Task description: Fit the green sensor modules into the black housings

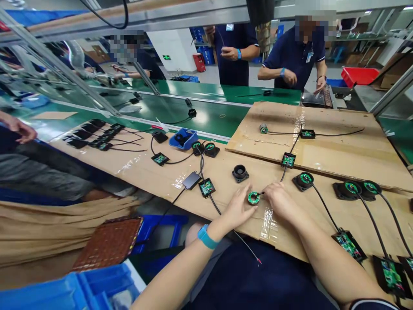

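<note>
Between my two hands, on the cardboard-covered bench (142, 172), is a round green circuit board (253, 198) with a dark centre. My left hand (240, 206) curls around its left side, thumb and fingers at its edge. On the right, my right hand (278, 199) pinches the short black cable that meets the board. That cable appears to run up behind my fingers to an open black box with a green board (288, 160). Just above my left hand stands an empty round black housing (240, 173).
Housings with round boards (303, 181) and cabled boxes (350, 245) line the right side. Left are another open box (207, 187), a grey-lidded box (191, 180) and a blue bin (183, 139). Across the green conveyor (206, 116), people work. A blue crate (64, 292) is lower left.
</note>
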Demonstrator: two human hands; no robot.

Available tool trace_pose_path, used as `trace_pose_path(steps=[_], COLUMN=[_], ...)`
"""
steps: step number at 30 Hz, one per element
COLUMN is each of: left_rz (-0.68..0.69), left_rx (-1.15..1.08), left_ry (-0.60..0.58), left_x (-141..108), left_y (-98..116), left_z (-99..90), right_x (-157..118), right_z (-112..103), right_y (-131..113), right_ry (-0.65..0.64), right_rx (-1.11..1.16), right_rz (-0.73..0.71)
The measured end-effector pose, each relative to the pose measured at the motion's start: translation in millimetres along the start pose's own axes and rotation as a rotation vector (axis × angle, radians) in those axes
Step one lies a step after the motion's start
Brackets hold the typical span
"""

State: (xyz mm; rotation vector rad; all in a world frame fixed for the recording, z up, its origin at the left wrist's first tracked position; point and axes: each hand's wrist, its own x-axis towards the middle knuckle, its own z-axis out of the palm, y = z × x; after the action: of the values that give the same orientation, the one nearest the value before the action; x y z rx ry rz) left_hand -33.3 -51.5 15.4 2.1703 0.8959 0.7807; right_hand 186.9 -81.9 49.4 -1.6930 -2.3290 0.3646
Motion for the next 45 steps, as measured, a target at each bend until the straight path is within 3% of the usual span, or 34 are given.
trace_pose_path(steps=[3, 9, 13, 17, 22, 25, 27, 30, 31, 33, 35, 37, 41, 45], left_rz=[-0.005, -0.120, -0.226, -0.245, -0.152, -0.128, -0.108, -0.118, -0.151, -0.220, -0.239, -0.233, -0.213, -0.148], left_rx=[0.028, 0.205, 0.261, 0.191, 0.138, 0.110, 0.074, 0.008, -0.001, 0.000, -0.011, -0.044, -0.112, -0.144], left_ry=[0.005, 0.297, 0.392, 0.352, 0.243, 0.210, 0.102, -0.099, -0.096, 0.044, 0.202, 0.258, 0.207, 0.175], left_x=[5, -6, -17, -20, -18, -17, -14, -3, 3, 21, 42, 63, 82, 63], left_y=[-2, -4, -10, -13, -14, -19, -25, -36, -40, -46, -48, -47, -43, -40], left_z=[6.7, 6.0, -1.3, -9.2, -7.7, -13.1, -27.5, -60.1, -69.7, -79.8, -74.9, -58.9, -28.9, -25.8], right_x=[2, 16, 27, 24, 9, 11, 17, 28, 31, 35, 36, 33, 23, 18], right_z=[-2, 6, 18, 29, 29, 23, 21, 27, 31, 39, 43, 43, 38, 39], right_y=[-8, -37, -53, -60, -58, -60, -65, -78, -82, -84, -80, -70, -46, -34], right_ry=[0.021, 0.086, 0.088, 0.056, 0.009, 0.081, 0.138, 0.086, 0.063, 0.044, 0.055, 0.082, 0.130, 0.202], right_rx=[-0.030, -0.070, -0.012, 0.090, 0.215, 0.260, 0.263, 0.250, 0.233, 0.204, 0.209, 0.219, 0.178, 0.199], right_rz=[-0.007, -0.038, -0.066, -0.034, 0.105, 0.146, 0.124, 0.071, 0.077, 0.097, 0.106, 0.140, 0.284, 0.243])
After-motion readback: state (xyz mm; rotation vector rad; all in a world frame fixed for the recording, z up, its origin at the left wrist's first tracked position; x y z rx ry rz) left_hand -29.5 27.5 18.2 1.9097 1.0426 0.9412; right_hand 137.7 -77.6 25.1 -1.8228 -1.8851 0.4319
